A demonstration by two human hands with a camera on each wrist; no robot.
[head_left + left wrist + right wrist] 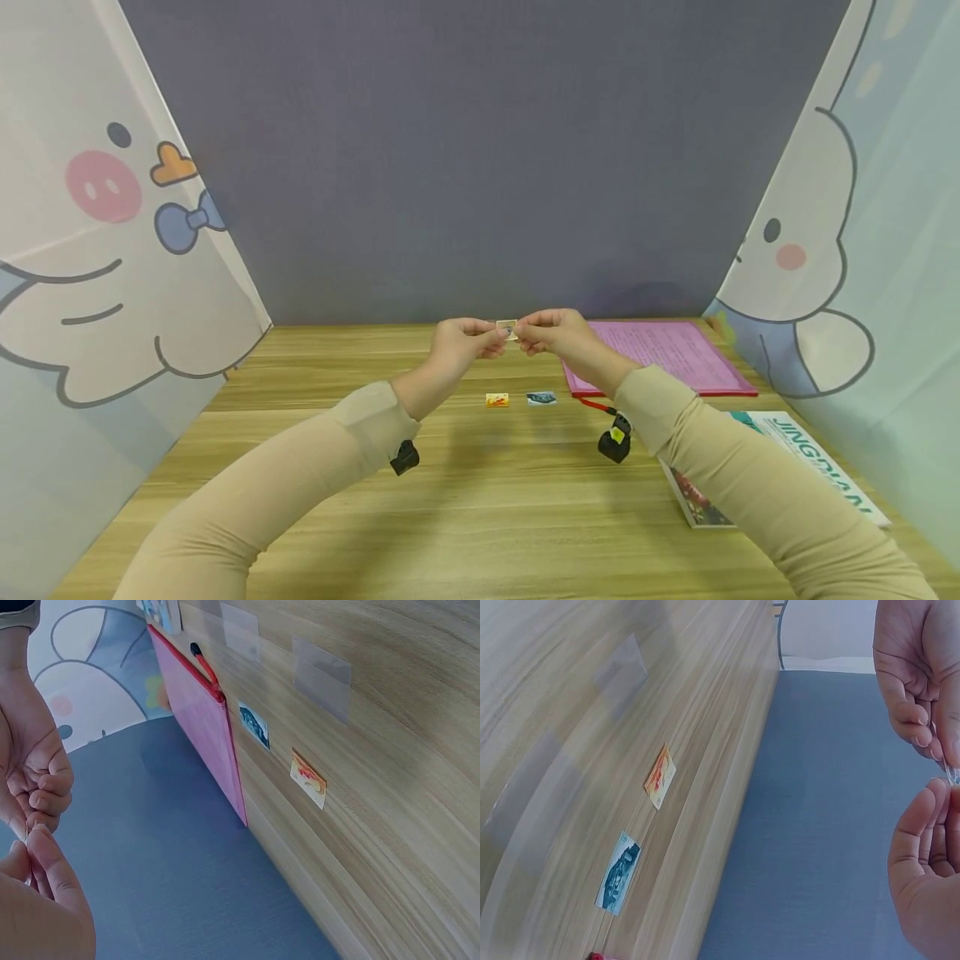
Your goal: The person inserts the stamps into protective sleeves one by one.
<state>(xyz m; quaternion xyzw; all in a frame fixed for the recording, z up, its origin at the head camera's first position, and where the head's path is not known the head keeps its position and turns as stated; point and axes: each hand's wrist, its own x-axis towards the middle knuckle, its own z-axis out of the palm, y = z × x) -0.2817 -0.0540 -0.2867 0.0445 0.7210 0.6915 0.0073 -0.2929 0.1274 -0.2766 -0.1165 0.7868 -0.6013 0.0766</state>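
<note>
In the head view, a small pale card (506, 326) is pinched between the left hand (463, 342) and the right hand (553, 332), which are raised above the wooden table (465, 500) with the fingertips of both closed on the card's two ends. Below the hands, a yellow card (497, 400) and a blue card (541, 398) are seen lying side by side on the table. A pink folder (660, 354) is laid under and beyond the right hand, and a magazine (787, 467) is placed nearer the body beside the right forearm.

In the left wrist view, curled fingers (45, 787) of both hands are shown meeting; the card itself cannot be made out.

In the right wrist view, a thin clear edge (951, 774) is pinched between the fingertips of the two hands.
</note>
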